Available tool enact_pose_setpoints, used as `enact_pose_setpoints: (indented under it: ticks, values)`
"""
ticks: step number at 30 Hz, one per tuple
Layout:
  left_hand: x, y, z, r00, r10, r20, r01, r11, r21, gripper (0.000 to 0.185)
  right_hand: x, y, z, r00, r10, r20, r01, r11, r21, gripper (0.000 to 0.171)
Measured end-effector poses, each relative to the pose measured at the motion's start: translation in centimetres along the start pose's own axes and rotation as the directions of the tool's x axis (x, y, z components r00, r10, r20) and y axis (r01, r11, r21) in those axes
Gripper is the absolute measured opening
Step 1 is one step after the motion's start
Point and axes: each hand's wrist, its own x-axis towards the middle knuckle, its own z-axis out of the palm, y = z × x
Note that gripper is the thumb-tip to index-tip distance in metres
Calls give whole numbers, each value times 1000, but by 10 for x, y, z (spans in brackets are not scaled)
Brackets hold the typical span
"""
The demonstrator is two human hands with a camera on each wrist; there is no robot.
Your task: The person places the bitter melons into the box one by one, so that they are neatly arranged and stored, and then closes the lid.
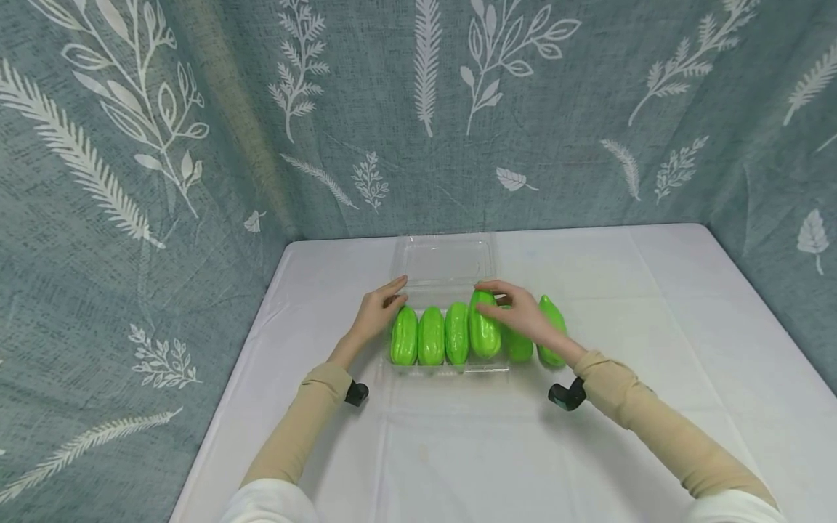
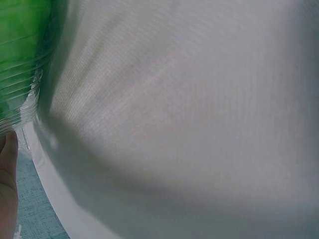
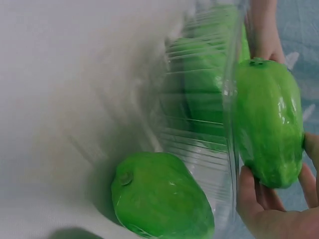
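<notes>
Hands (image 1: 516, 314) around green vegetable (image 1: 484, 333)

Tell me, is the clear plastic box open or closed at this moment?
Open. The clear plastic box has its lid folded back flat on the table, behind the green vegetables.

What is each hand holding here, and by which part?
Right hand grips the fourth green fruit around its far end. Left hand steadies the clear tray at its left far corner.

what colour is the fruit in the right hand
Bright glossy green, like the others in the row. The fruit in the right hand shows best in the right wrist view.
</notes>
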Motion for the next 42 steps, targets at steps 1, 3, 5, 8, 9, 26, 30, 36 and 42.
enact_pose_setpoints:
  ticks: [1, 3, 5, 8, 9, 26, 30, 36, 42]
  values:
    - [0, 0, 0, 1000, -4, 0, 4, 1000, 0, 42, 0, 0, 1, 1000, -7, -3, 6, 1000, -15, 45]
    - [-1, 0, 0, 1000, -12, 1, 12, 1000, 0, 42, -2, -1, 5, 1000, -28, -7, 27, 998, -50, 44]
    - [-1, 1, 0, 1000, -15, 3, 15, 1000, 0, 43, -2, -2, 8, 998, -56, -15, 55, 995, -81, 43]
    - [-1, 3, 0, 1000, -13, 5, 13, 1000, -2, 43, -3, -3, 12, 994, -108, -24, 105, 987, -122, 41]
    - [-1, 3, 0, 1000, -10, 5, 10, 1000, 0, 43, -4, -4, 13, 992, -124, -25, 120, 984, -133, 41]
    - [-3, 8, -2, 999, -37, 5, 37, 999, -18, 43, -7, -1, 23, 975, -221, 9, 206, 894, -398, 48]
    - [-2, 8, -1, 1000, -27, 3, 27, 999, -16, 43, -8, 0, 25, 968, -251, 4, 228, 874, -429, 51]
    - [-1, 8, -1, 999, -41, 3, 41, 999, -11, 42, -9, 2, 23, 972, -234, -33, 199, 886, -418, 51]
    - [0, 6, 0, 999, -38, -2, 38, 999, -16, 42, -8, 5, 21, 969, -243, -42, 208, 895, -395, 50]
